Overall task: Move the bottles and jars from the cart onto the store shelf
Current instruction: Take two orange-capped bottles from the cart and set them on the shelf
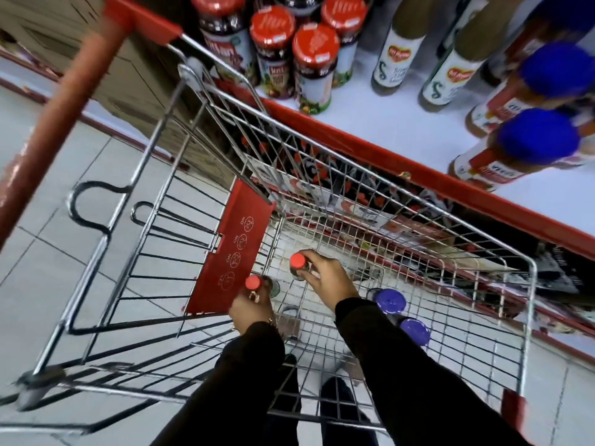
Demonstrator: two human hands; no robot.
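Though labels hidden, both hands' fingers (310, 268) wrap red-capped bottles (297, 261) in cart (450, 239).

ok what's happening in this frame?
A person is restocking from a wire cart. Both hands are down in the basket: the left hand is closed on one red-capped bottle, the right hand on another red-capped bottle. Two blue-capped bottles are in the cart. The shelf alongside already holds red-lidded jars and other bottles.
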